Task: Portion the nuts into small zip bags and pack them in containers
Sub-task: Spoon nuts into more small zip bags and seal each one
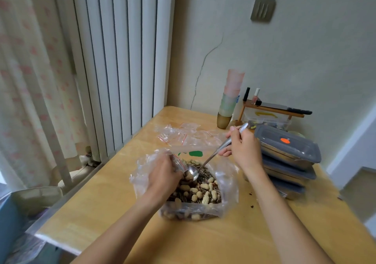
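Both forearms reach in from six o'clock over the counter (114, 192). Left hand (164, 174) has its fingers pinched on a small zip bag (179, 163) above the big bag of nuts (195, 194) at centre. Right hand (242, 147) has fingers clamped on a spoon (207, 160), bowl at the small bag's mouth. Stacked containers (289, 158) sit at three o'clock.

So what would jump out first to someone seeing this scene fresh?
The big clear bag of peanuts and seeds at the table's centre, with the right hand dipping a metal spoon into it. Grey-lidded containers are stacked to the right.
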{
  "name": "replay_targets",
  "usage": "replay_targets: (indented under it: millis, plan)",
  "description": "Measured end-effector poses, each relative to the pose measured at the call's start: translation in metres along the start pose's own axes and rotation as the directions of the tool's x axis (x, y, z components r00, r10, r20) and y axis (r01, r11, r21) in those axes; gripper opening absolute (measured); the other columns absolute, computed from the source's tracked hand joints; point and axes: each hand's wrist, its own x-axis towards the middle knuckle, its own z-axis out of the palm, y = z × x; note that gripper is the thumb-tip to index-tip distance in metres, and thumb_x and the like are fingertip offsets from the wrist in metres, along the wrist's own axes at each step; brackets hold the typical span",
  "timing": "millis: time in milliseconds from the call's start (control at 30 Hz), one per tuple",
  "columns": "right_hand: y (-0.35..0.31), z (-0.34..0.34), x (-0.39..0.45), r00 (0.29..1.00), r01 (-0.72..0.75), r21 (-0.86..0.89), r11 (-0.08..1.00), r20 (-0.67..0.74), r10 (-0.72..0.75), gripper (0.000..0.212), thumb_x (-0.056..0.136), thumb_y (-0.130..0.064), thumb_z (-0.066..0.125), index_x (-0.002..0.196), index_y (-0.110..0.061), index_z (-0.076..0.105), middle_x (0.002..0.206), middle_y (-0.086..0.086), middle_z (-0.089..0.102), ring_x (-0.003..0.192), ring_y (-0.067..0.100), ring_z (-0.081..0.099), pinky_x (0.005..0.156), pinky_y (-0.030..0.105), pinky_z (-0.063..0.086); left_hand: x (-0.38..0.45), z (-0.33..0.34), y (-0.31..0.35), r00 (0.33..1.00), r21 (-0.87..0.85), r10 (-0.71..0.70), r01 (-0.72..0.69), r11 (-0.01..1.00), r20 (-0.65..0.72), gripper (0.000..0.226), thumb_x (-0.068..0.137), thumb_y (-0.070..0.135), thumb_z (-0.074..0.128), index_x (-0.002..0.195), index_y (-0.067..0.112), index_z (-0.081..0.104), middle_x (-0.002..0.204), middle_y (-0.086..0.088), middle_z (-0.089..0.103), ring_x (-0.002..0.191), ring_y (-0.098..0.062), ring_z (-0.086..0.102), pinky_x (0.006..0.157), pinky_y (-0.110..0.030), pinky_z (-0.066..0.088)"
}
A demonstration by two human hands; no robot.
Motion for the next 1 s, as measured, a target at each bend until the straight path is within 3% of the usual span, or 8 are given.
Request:
replay_targets:
  millis: [167, 333, 500, 667, 800, 900, 1000]
  plan:
    - [-0.010, -0.021, 0.003, 0.996, -0.001, -0.002, 1.000, -0.088, 0.001, 0.034, 0.112, -0.031, 0.041, 0.095, -0.011, 0.063, 0.064, 0.006, 0.072, 0.054, 0.013, 0.073, 0.051, 0.022, 0.058, -0.004, -0.004, 0.006, 1.000, -0.009, 0.016, -0.016, 1.000, -0.011, 0.031, 0.083, 0.012, 0.067, 0.107, 0.019, 0.050, 0.096, -0.002, 0.060, 0.088, -0.023, 0.056, 0.061, -0.031, 0.038]
    - [-0.019, -0.037, 0.006, 0.991, 0.015, 0.015, 1.000, -0.135, -0.013, 0.035, 0.112, -0.032, 0.040, 0.087, -0.020, 0.061, 0.062, 0.006, 0.072, 0.056, 0.018, 0.074, 0.060, 0.037, 0.062, -0.006, -0.005, 0.010, 0.996, 0.029, 0.042, -0.045, 0.999, 0.076, 0.042, 0.080, 0.013, 0.070, 0.114, 0.018, 0.048, 0.100, 0.000, 0.062, 0.091, -0.023, 0.057, 0.067, -0.034, 0.043]
    - [-0.031, -0.041, 0.004, 0.986, 0.058, 0.009, 0.998, -0.157, -0.056, 0.036, 0.112, -0.033, 0.039, 0.089, -0.016, 0.062, 0.065, 0.008, 0.073, 0.055, 0.016, 0.074, 0.058, 0.036, 0.062, -0.008, 0.000, 0.018, 0.993, -0.015, 0.078, -0.077, 0.997, 0.090, 0.036, 0.081, 0.020, 0.073, 0.106, 0.023, 0.048, 0.090, 0.005, 0.063, 0.083, -0.019, 0.063, 0.077, -0.045, 0.056]
    - [-0.053, -0.029, -0.013, 0.964, 0.240, -0.087, 0.967, -0.091, -0.248, 0.032, 0.111, -0.028, 0.042, 0.095, -0.010, 0.063, 0.071, 0.007, 0.069, 0.054, 0.005, 0.070, 0.050, 0.021, 0.057, -0.009, 0.006, 0.025, 0.995, -0.104, 0.060, -0.052, 0.993, 0.077, 0.040, 0.077, 0.023, 0.080, 0.102, 0.022, 0.050, 0.091, 0.005, 0.062, 0.082, -0.018, 0.063, 0.076, -0.044, 0.057]
    - [-0.074, -0.019, -0.025, 0.877, 0.473, -0.163, 0.866, -0.010, -0.481, 0.028, 0.110, -0.020, 0.048, 0.091, -0.005, 0.063, 0.079, 0.001, 0.061, 0.056, 0.009, 0.069, 0.053, 0.032, 0.059, -0.011, 0.010, 0.029, 0.998, -0.182, 0.042, -0.034, 0.983, 0.042, 0.040, 0.077, 0.026, 0.083, 0.098, 0.018, 0.050, 0.088, 0.005, 0.060, 0.078, -0.013, 0.058, 0.064, -0.031, 0.048]
    - [-0.087, -0.014, -0.033, 0.778, 0.625, -0.194, 0.756, 0.078, -0.624, 0.031, 0.110, -0.027, 0.046, 0.091, -0.005, 0.058, 0.080, 0.002, 0.057, 0.062, 0.020, 0.064, 0.061, 0.045, 0.054, -0.013, 0.013, 0.030, 0.999, -0.243, 0.027, -0.022, 0.970, 0.017, 0.041, 0.078, 0.026, 0.084, 0.098, 0.020, 0.049, 0.088, 0.006, 0.060, 0.078, -0.011, 0.059, 0.062, -0.026, 0.045]
    - [-0.096, -0.014, -0.040, 0.652, 0.746, -0.272, 0.608, 0.112, -0.750, 0.033, 0.110, -0.029, 0.045, 0.091, -0.005, 0.057, 0.081, 0.003, 0.055, 0.059, 0.024, 0.059, 0.055, 0.043, 0.050, -0.014, 0.015, 0.030, 1.000, -0.263, 0.016, -0.023, 0.964, -0.026, 0.041, 0.079, 0.027, 0.083, 0.098, 0.021, 0.047, 0.085, 0.006, 0.059, 0.074, -0.008, 0.056, 0.057, -0.023, 0.037]
